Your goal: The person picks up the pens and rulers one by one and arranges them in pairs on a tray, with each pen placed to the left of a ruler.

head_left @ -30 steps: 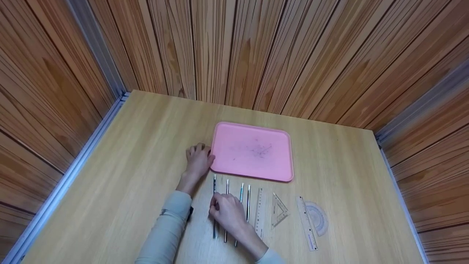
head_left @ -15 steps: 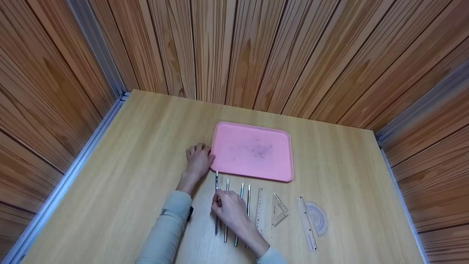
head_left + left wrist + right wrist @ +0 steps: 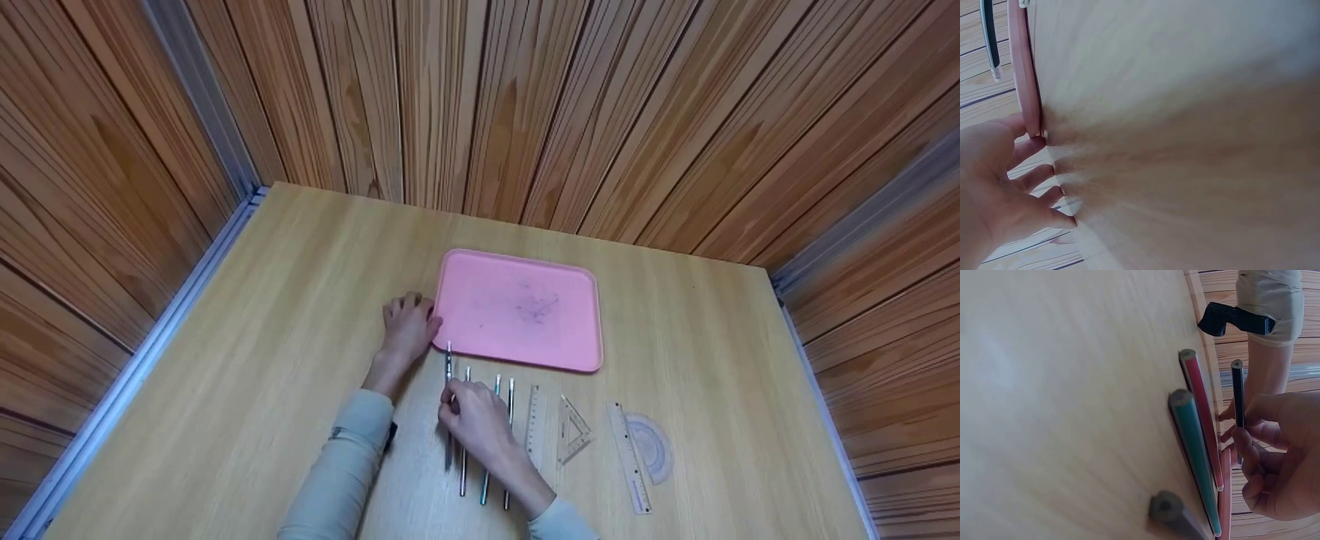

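Observation:
My right hand pinches a dark pencil between thumb and fingers, above the table. In the head view, the pencil's far end overlaps the near left corner of the pink tray. My left hand is at the tray's left side, its fingers spread with tips on the table and touching the rim. Beneath and beside my right hand, a red pencil, a teal pencil and a dark pencil lie in a row on the table.
To the right of the pencils lie a clear ruler, a set square, another ruler and a protractor. The tray bears dark smudges. Wood-patterned walls border the table.
My right hand has lifted the leftmost pencil and carried it forward and slightly right, up to the tray's near edge. My left hand has stayed at the tray.

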The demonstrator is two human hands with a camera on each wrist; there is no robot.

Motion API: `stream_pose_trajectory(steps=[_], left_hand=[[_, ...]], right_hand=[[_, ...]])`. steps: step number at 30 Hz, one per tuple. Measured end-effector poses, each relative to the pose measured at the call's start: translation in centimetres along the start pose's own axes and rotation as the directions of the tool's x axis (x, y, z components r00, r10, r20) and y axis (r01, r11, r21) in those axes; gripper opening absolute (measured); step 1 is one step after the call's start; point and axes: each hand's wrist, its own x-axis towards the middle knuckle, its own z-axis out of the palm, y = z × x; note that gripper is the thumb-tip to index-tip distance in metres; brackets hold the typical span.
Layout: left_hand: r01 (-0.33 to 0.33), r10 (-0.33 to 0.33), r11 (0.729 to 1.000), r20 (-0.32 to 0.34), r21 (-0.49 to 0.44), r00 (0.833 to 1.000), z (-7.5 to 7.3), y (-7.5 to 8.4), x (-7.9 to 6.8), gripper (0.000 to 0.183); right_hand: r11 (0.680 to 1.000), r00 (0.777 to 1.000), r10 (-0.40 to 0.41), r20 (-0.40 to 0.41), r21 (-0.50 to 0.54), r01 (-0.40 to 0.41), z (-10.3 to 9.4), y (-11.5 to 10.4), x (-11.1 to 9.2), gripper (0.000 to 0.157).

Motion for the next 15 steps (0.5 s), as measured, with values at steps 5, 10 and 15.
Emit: stream_pose_trajectory(steps=[5,10,15], left_hand=[[-0.008,0.009,1.000,0.003,-0.005,1.000,-0.01,0.03,0.03,0.035],[0.010,-0.010,1.000,0.019,-0.011,1.000,-0.02,0.02,0.16,0.037],[0.016,-0.016,1.000,0.020,-0.009,1.000,-0.03,0.04,0.12,0.037]], right_hand=[[1.000,0.999,0.028,0.025,0.009,-0.028,-0.39,0.30,0.48,0.004],[0.999,1.000,0.028,0.011,0.017,-0.028,-0.68,0.55,0.81,0.004],[1.000,1.000,0.024,-0.012,0.002,-0.024,-0.62,0.85,1.00,0.005]])
